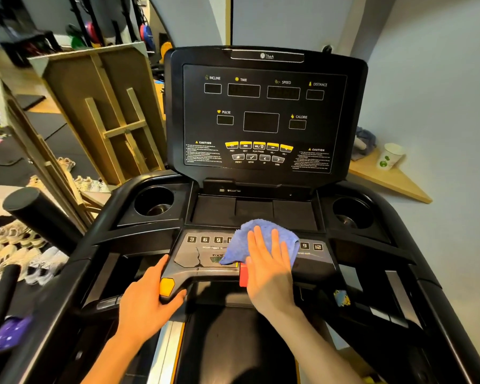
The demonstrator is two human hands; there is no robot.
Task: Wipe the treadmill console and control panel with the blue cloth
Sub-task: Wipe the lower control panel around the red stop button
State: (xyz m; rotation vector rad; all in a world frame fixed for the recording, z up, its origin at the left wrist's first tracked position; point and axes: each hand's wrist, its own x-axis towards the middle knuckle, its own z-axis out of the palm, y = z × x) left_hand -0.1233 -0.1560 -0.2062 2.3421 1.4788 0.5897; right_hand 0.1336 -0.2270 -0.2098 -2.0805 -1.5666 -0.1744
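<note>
— What have you got on the head view?

— I see my right hand (269,261) lying flat, fingers straight and slightly spread, pressing the blue cloth (258,239) onto the grey control panel (194,253). The cloth is bunched under my palm and sticks out past my fingertips and to their left.

— Which keys does it cover?

— The middle ones. Left of the cloth I read number keys 3, 6 and 9 (205,239); right of my little finger, 9 and 12 (311,246). Just under the heel of my right thumb sits a red safety tab (243,274).

— And the other hand?

— My left hand (147,297) grips the front-left corner of the panel housing, fingers curled on its outer side and thumb hooked under it below the yellow button (166,286), which sits between thumb and index finger.

— The console?

— The upright treadmill console (263,112) stands beyond my right fingertips, well apart from the cloth, its display windows dark. A shallow black tray (214,212) lies between it and the cloth. A cup holder (154,202) sits forward-left of my left hand, another (349,212) forward-right of my right hand.

— Anything off the machine?

— A white paper cup (390,156) on a wooden shelf (391,181) far right of my right hand; sneakers (25,253) on the floor left of my left hand.
</note>
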